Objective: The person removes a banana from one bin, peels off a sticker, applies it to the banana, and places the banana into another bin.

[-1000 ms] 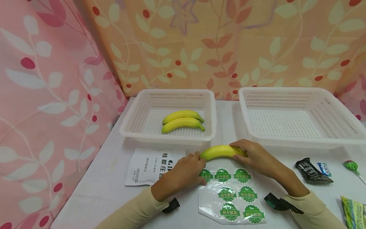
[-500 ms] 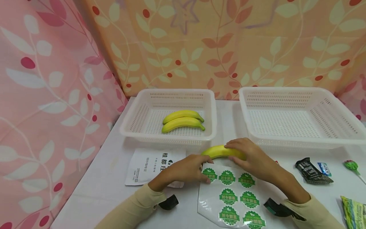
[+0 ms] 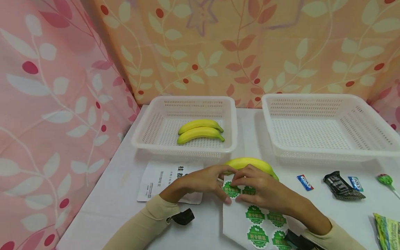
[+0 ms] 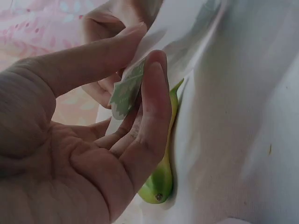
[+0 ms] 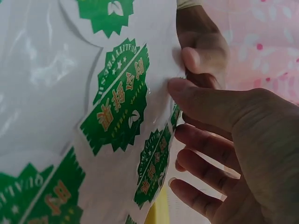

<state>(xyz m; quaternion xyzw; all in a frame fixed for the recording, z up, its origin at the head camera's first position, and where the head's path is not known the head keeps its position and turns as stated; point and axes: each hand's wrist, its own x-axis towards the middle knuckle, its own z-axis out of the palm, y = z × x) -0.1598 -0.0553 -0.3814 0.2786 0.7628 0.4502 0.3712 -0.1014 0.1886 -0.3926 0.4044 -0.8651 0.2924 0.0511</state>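
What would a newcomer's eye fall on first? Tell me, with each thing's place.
Probably the bright yellow bananas: two in the left basket, and another banana on the table, nearer the viewer. Then the sheet of green stickers low in the head view, with the left hand and right hand at its far end.

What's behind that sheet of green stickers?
In the head view, a banana lies beyond the sticker sheet, partly hidden by the left hand and right hand. Anything beneath the sheet is covered.
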